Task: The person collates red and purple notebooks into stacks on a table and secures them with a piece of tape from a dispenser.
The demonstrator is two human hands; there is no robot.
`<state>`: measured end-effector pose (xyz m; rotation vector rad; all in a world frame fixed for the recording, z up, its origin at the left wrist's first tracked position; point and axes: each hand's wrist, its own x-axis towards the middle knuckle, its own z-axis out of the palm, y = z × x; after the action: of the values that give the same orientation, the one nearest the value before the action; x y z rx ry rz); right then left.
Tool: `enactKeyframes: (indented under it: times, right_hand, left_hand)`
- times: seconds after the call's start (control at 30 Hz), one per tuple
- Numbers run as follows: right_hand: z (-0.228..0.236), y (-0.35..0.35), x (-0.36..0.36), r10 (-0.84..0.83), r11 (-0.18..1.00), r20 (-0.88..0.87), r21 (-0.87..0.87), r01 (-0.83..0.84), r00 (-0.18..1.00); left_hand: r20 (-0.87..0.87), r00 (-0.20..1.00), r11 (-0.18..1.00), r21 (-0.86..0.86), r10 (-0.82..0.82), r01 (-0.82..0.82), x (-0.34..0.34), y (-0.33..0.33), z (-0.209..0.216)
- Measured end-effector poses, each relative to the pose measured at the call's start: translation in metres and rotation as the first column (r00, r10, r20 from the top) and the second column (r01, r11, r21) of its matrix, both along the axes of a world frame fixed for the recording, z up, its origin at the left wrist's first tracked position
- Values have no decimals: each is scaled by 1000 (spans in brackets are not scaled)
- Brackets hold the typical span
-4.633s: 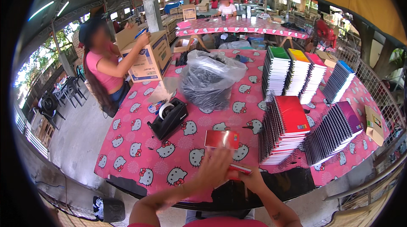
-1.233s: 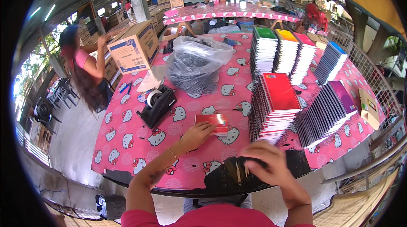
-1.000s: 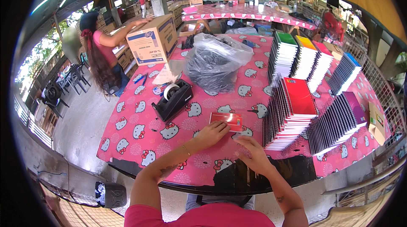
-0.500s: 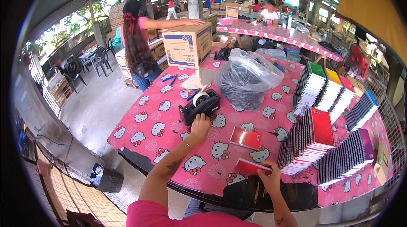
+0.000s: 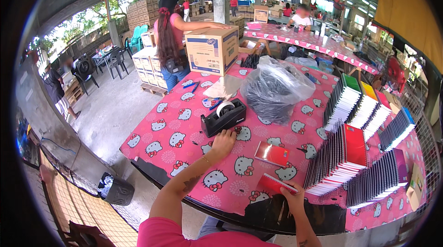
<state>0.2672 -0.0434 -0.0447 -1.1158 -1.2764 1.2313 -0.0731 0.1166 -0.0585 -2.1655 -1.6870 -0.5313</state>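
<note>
My right hand (image 5: 292,195) grips a small red spiral notebook (image 5: 273,185) by its right end, above the table's near edge. Another red notebook (image 5: 272,154) lies flat just beyond it. My left hand (image 5: 224,142) rests on the tabletop with its fingers stretched toward the near side of a black tape dispenser (image 5: 224,117); whether the fingertips touch it, I cannot tell. A white roll of tape (image 5: 225,107) sits in the dispenser. To my right stand rows of spiral notebooks, with red covers (image 5: 354,145) nearest and purple ones (image 5: 399,166) beside them.
A clear plastic bag (image 5: 277,91) of dark material sits mid-table on the pink patterned cover (image 5: 157,136). Behind are blue pens (image 5: 195,87) and a cardboard box (image 5: 212,51), which a person in pink (image 5: 173,30) touches. A black bin (image 5: 117,189) stands on the floor at left.
The view has swung slightly left. The notebook in my right hand is tilted up more, showing more of its red cover. My left hand stays by the dispenser.
</note>
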Motion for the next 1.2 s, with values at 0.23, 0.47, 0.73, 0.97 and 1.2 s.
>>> enactKeyframes:
  times: [0.23, 0.47, 0.73, 0.97, 1.2]
  right_hand:
    - [0, -1, 3, 21, 1000, 8, -17, -21, 1000]
    - [1, -1, 6, 19, 999, 4, -28, -19, 1000]
    - [0, 1, 3, 33, 999, -2, -37, -33, 999]
    - [-1, 4, 0, 45, 998, 13, -46, -45, 999]
    - [3, 14, -2, 77, 997, 34, -20, -76, 996]
  left_hand:
    - [50, 999, 1000, -7, 10, -10, 3, 4, 0]
    - [119, 992, 982, 184, -49, 27, 10, 1, 21]
    - [947, 322, 930, -119, 1, 347, 79, -116, 45]
    - [884, 401, 643, -455, 242, 616, 108, -158, 54]
    - [678, 721, 927, -164, -142, 336, 80, -122, 83]
